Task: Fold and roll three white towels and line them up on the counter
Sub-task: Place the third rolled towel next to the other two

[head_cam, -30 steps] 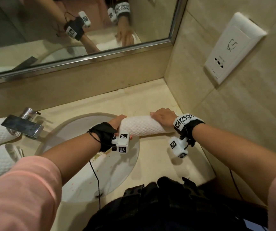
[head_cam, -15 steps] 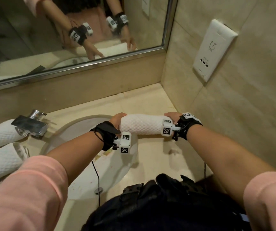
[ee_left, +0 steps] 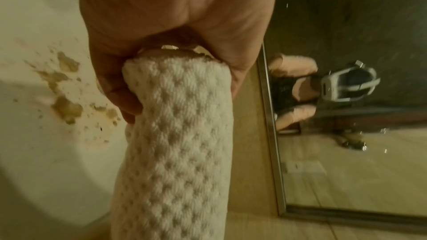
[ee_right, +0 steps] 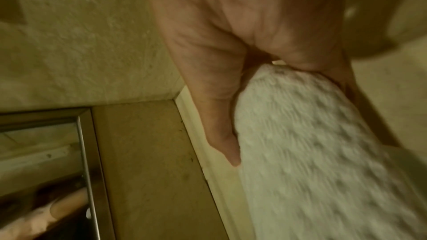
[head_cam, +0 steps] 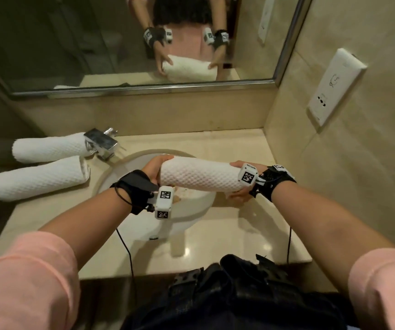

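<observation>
Both forearms reached forward over the sink (head_cam: 192,211), and between them a rolled white towel (head_cam: 201,173) was held level in the air above the basin's far half, its long axis running left to right. The left hand (head_cam: 154,169) capped the roll's left end: in the left wrist view the palm (ee_left: 175,15) pressed against the end face while the fingers curled round the front of the roll and the thumb wrapped its far side. The right hand (head_cam: 241,186) cupped the opposite end, which hung just past the sink's right rim over the counter (head_cam: 239,234); in the right wrist view, which was blurred, the thumb (ee_right: 221,116) lay straight along the far side of the roll and the fingers closed round the near side. Both wrists wore black straps carrying white marker cubes, and pink sleeves were pushed back from the forearms.

Two more rolled towels lay on the counter left of the sink, side by side and touching, each with one end toward the basin: the rear towel (head_cam: 48,150) had that end tucked behind the chrome faucet (head_cam: 102,144), and the front towel (head_cam: 38,178) sat nearer the counter's edge. Brown specks marked the sink's inner wall (ee_left: 67,105) below the left hand. Behind the sink, a mirror (head_cam: 72,44) reflected the hands and the held roll.
</observation>
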`<state>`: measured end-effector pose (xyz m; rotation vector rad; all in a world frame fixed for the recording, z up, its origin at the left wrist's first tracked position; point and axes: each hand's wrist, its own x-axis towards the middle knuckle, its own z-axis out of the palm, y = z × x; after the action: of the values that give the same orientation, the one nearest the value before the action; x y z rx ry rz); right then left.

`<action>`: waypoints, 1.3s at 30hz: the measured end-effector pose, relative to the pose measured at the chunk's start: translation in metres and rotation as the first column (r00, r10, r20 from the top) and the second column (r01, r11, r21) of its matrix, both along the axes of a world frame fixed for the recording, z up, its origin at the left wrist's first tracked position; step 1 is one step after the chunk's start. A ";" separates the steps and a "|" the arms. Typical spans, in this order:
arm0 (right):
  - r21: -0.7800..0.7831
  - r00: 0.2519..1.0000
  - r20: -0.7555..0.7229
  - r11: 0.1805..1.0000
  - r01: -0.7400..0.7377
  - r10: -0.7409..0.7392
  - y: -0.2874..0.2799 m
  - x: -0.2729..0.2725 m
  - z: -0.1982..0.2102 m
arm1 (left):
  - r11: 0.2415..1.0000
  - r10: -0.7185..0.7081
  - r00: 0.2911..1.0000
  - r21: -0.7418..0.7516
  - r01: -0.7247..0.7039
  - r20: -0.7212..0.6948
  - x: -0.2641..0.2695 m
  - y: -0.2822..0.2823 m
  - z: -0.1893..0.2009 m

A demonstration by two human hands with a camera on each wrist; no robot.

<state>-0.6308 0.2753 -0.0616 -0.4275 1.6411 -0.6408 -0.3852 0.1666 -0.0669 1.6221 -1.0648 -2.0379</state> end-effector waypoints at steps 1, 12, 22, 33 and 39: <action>0.029 0.998 0.052 0.999 0.026 -0.028 0.003 0.007 0.001 | 1.000 0.024 1.000 -0.007 -0.024 0.013 0.011 0.004 0.002; -0.008 0.968 0.205 0.989 -0.148 0.147 -0.007 0.093 -0.022 | 0.961 0.276 0.960 -0.006 -0.276 0.048 0.147 0.064 0.004; -0.101 0.915 0.160 0.928 -0.359 0.371 -0.048 0.224 -0.007 | 0.867 0.499 0.866 -0.005 -0.499 0.014 0.274 0.065 0.006; -0.043 0.913 0.169 0.929 -0.368 0.370 -0.135 0.393 -0.006 | 0.835 0.550 0.835 -0.013 -0.549 0.019 0.418 -0.014 0.002; -0.011 0.956 0.134 0.965 -0.260 0.259 -0.164 0.447 -0.045 | 0.834 0.552 0.831 -0.020 -0.552 0.069 0.475 -0.059 -0.047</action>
<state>-0.1835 0.1112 -0.1061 -0.5721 1.4286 -0.4559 0.0897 0.1075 -0.1143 1.7567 -0.5154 -1.5971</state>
